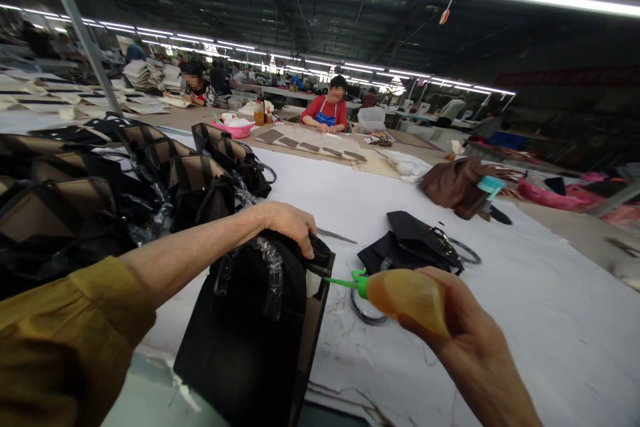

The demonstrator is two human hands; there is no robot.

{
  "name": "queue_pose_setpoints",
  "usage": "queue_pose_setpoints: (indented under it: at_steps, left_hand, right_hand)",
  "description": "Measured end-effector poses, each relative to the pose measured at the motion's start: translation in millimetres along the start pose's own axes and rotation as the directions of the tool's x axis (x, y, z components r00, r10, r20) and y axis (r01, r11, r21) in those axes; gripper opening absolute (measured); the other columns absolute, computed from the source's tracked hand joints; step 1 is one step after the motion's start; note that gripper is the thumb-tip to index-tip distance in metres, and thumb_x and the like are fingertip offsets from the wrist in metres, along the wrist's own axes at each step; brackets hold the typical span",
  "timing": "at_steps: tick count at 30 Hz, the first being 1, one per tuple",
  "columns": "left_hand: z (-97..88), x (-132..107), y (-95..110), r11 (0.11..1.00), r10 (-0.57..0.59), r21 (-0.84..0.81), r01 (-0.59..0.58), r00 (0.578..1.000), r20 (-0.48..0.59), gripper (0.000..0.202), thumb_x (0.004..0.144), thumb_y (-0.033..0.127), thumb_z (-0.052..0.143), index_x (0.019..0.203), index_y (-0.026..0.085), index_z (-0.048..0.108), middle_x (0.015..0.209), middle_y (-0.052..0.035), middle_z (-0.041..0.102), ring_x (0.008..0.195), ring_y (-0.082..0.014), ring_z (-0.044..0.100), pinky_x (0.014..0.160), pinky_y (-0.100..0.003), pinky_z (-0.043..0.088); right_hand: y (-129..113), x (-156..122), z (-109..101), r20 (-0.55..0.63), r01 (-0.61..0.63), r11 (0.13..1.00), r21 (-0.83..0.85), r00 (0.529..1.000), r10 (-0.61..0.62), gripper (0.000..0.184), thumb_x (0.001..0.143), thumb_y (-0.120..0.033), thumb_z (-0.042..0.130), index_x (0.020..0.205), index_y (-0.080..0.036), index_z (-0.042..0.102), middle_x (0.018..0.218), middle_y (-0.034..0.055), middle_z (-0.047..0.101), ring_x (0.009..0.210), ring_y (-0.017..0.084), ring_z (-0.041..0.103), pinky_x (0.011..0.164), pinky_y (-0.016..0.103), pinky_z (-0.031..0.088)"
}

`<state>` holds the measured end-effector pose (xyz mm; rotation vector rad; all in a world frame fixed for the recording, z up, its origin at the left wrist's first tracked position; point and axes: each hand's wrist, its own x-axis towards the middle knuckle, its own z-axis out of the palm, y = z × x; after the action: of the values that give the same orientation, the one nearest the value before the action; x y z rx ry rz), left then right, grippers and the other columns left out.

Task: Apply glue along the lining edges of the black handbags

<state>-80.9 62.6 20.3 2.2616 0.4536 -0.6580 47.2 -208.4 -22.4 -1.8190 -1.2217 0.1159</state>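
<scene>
My left hand grips the top edge of a black handbag that lies on the white table in front of me. Its handles are wrapped in clear plastic. My right hand is closed round an orange squeeze bottle with a green nozzle. The nozzle tip points left and touches or nearly touches the bag's open edge just below my left fingers.
A row of black and tan handbags fills the left side of the table. A black bag part with a ring and a brown bag lie to the right. A person in a red top and blue apron sits at the far end.
</scene>
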Motion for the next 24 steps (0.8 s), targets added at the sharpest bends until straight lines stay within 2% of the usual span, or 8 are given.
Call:
queue_pose_setpoints:
  at_steps: [10,16,24]
  left_hand:
    - [-27.9,-19.3,18.1,0.999,0.040,0.023,-0.039,0.998,-0.052,0.030,0.061,0.033,0.062,0.081,0.011,0.067,0.070,-0.0028,0.066,0.057,-0.0132,0.053,0.054,-0.022,0.043]
    - [-27.2,-19.7,15.4,0.998,0.055,0.007,-0.055,0.996,-0.076,0.033,0.062,0.035,0.062,0.084,0.011,0.068,0.074,-0.0035,0.067,0.058,-0.0131,0.054,0.057,-0.022,0.044]
    - [-26.9,-24.4,19.4,0.986,0.087,0.151,-0.069,0.989,-0.116,0.029,0.066,0.035,0.059,0.083,0.013,0.068,0.070,-0.0011,0.064,0.057,-0.0120,0.052,0.053,-0.020,0.040]
  right_hand:
    - [-11.2,-0.6,-6.4,-0.063,-0.003,0.999,0.032,0.998,0.005,0.041,0.071,-0.044,0.072,0.103,-0.023,0.057,0.090,0.0013,0.066,0.076,0.023,0.063,0.058,0.022,0.052]
    - [-4.7,-5.6,-3.9,-0.022,0.036,0.999,0.002,0.999,-0.036,0.039,0.074,-0.039,0.070,0.106,-0.023,0.055,0.093,0.0016,0.066,0.078,0.022,0.064,0.064,0.022,0.053]
    - [-1.8,-8.1,-1.2,0.013,0.123,0.991,-0.054,0.992,-0.123,0.037,0.076,-0.035,0.069,0.109,-0.026,0.053,0.095,-0.0011,0.066,0.078,0.019,0.063,0.067,0.020,0.051]
